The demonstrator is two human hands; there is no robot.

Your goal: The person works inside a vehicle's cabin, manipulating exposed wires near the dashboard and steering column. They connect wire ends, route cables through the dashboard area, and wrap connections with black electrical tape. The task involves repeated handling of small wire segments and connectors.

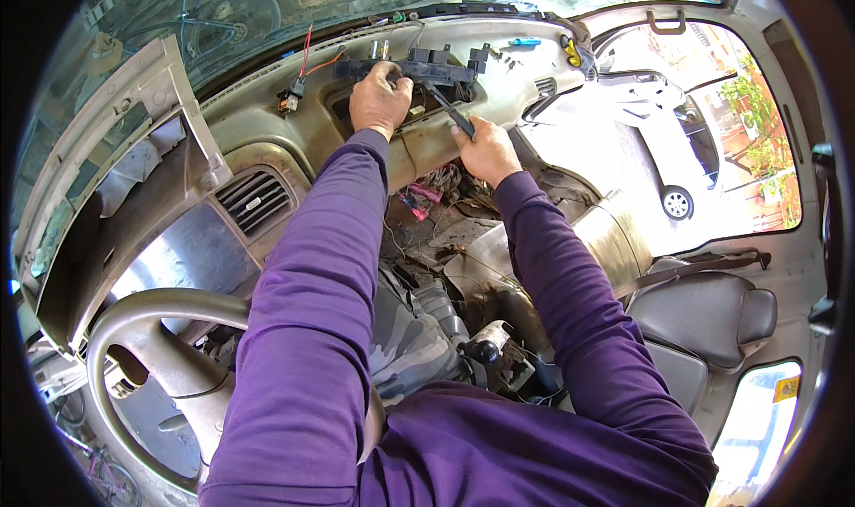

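Observation:
My left hand (pixel 378 99) grips a long black plastic module (pixel 423 68) with dark boxy parts on top, held over an opening in the dashboard (pixel 414 151). My right hand (pixel 485 151) is closed on a dark, flat tool (pixel 454 106) angled up to the module's underside; its tip is too small to make out. Left of the module lies a connector (pixel 289 99) with red wires. A small blue tool (pixel 525 41) and a yellow-black object (pixel 573 53) sit on the dashboard's right end.
The steering wheel (pixel 134 316) and a loose trim piece (pixel 175 80) are on the left. Below my hands are loose wires (pixel 427 195) and exposed metalwork. A seat (pixel 695 316) is at the right; the open door space shows a white car (pixel 677 151) outside.

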